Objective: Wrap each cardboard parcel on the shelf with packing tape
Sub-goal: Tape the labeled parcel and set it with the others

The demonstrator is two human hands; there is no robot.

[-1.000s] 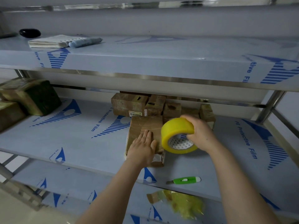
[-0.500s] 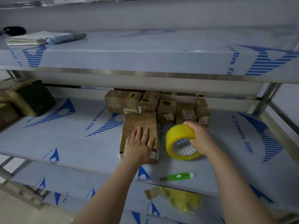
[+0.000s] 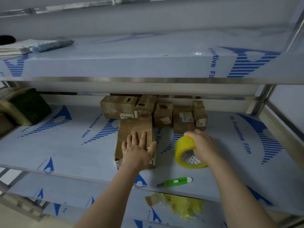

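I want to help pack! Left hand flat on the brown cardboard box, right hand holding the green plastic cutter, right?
No: the head view shows the right hand holding the yellow roll of packing tape. The green plastic cutter lies loose on the shelf. The left hand is flat on the brown cardboard box.

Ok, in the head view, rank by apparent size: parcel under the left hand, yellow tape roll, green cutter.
1. parcel under the left hand.
2. yellow tape roll.
3. green cutter: long as the roll is wide, but far thinner.

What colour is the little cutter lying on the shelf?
The cutter is bright green with a white end; the head view shows it.
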